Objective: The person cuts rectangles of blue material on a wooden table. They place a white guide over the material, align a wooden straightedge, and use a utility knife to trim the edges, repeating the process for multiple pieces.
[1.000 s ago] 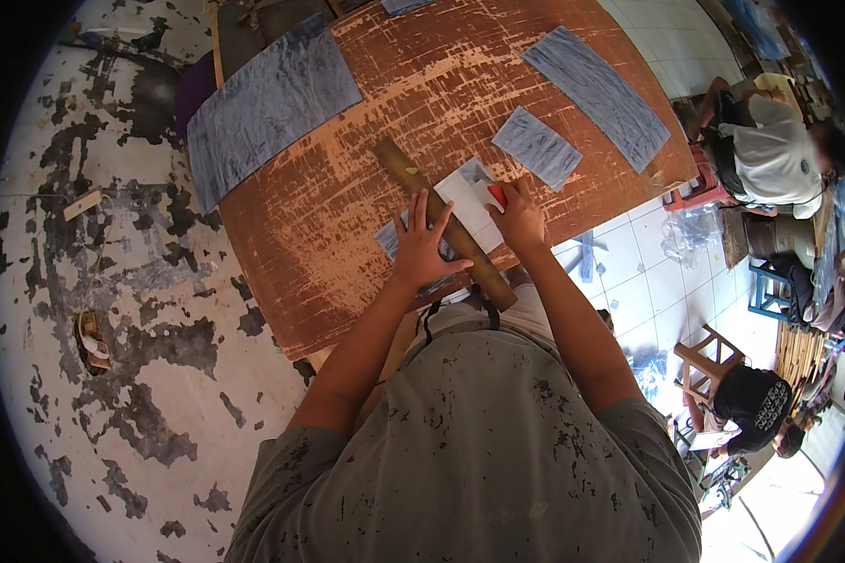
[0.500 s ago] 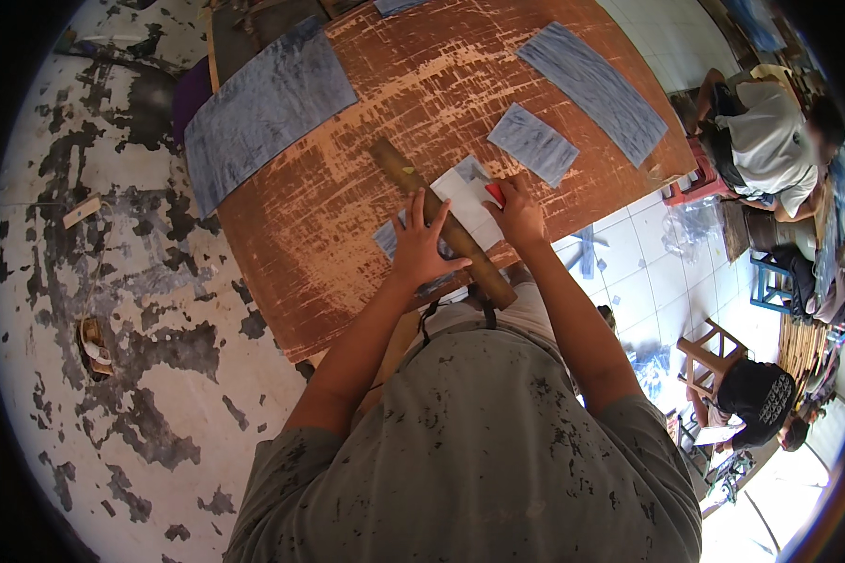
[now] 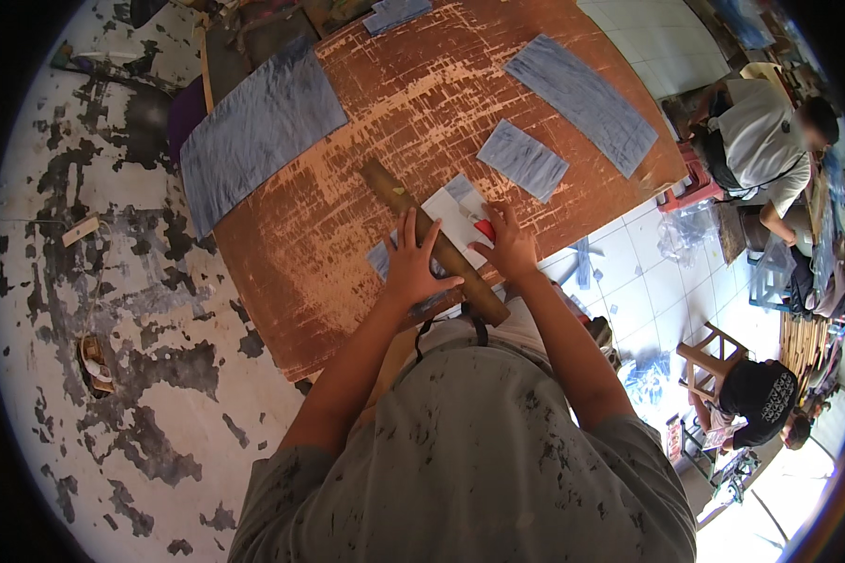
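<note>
A long brown wooden bar (image 3: 380, 185) lies slantwise across a white sheet (image 3: 450, 223) on the worn brown tabletop (image 3: 343, 218). My left hand (image 3: 410, 266) presses on the bar with its fingers spread wide. Grey-blue streaked material (image 3: 377, 260) shows beneath that hand and past the sheet's far end. To the right of the bar, my right hand (image 3: 514, 246) grips a small red cutter knife (image 3: 484, 229) between thumb and fingers. The cutter's pale front end rests over the white sheet; its very tip is too small to make out.
Grey-blue streaked pieces lie around: a large one (image 3: 263, 131) at far left, a small rectangle (image 3: 523, 159) and a long strip (image 3: 584, 103) at right. A peeling wall (image 3: 150, 375) stands close on the left. Two people sit at right, near a wooden stool (image 3: 714, 359).
My right hand has drawn the cutter nearer to me along the bar. The left hand stays spread on the bar. The whole view has shifted slightly, and the white-shirted person has stretched an arm out.
</note>
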`<act>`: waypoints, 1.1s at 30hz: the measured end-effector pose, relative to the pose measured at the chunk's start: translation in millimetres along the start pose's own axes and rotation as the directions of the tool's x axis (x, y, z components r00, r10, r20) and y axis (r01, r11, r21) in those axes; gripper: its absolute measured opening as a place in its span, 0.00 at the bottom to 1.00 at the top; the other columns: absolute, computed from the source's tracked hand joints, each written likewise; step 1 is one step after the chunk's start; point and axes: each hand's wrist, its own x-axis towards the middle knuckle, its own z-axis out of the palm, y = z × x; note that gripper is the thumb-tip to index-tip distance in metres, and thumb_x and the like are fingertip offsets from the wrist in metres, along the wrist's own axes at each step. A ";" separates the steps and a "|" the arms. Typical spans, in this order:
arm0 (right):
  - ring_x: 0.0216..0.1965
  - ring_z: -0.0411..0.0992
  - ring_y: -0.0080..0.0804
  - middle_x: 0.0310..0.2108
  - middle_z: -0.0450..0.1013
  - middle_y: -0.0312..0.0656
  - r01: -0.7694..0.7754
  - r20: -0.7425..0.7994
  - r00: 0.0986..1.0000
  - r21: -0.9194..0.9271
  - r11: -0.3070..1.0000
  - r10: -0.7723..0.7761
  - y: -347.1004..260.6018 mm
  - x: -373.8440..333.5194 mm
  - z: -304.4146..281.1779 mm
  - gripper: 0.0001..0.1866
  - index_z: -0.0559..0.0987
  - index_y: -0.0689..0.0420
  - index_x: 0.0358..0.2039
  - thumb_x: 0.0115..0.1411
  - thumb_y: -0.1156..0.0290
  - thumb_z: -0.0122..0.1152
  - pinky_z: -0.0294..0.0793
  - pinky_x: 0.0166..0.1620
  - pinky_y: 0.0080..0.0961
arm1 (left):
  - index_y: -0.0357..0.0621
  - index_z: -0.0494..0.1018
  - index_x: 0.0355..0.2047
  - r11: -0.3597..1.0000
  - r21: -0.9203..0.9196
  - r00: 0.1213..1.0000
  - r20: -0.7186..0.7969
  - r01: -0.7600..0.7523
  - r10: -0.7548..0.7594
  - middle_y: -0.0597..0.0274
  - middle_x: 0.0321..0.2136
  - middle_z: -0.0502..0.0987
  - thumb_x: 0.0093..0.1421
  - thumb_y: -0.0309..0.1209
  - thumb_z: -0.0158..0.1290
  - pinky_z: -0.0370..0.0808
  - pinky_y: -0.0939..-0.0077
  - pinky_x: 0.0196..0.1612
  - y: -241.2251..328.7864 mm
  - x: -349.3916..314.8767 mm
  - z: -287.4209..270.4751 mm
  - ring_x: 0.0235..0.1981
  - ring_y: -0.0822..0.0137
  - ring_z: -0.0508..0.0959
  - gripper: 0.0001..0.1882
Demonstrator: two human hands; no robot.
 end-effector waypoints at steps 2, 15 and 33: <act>0.54 0.81 0.50 0.67 0.65 0.41 0.007 -0.035 0.999 -0.011 1.000 -0.008 0.5 -2.2 4.6 0.46 0.70 0.52 0.71 0.55 0.52 0.80 0.86 0.50 0.48 | 0.58 0.58 0.78 1.000 -0.002 1.000 0.015 0.009 -0.009 0.36 0.79 0.42 0.42 0.72 0.70 0.44 0.14 0.70 0.9 -0.4 -0.7 0.80 0.34 0.42 0.68; 0.51 0.82 0.49 0.67 0.64 0.41 -0.020 -0.022 1.000 -0.013 1.000 0.019 -7.5 -3.7 1.2 0.45 0.69 0.58 0.70 0.57 0.54 0.78 0.85 0.49 0.47 | 0.57 0.58 0.78 1.000 -0.004 1.000 -0.018 -0.025 0.025 0.36 0.79 0.42 0.43 0.72 0.69 0.41 0.17 0.72 0.2 2.5 0.6 0.80 0.33 0.43 0.67; 0.50 0.82 0.53 0.70 0.62 0.46 -0.106 -0.084 0.990 0.045 0.993 0.109 -8.0 -19.9 18.5 0.38 0.72 0.50 0.70 0.64 0.52 0.72 0.85 0.49 0.50 | 0.59 0.51 0.81 0.998 0.058 0.998 0.055 -0.005 0.002 0.34 0.80 0.40 0.45 0.77 0.65 0.42 0.13 0.70 -1.1 6.0 2.5 0.80 0.31 0.41 0.70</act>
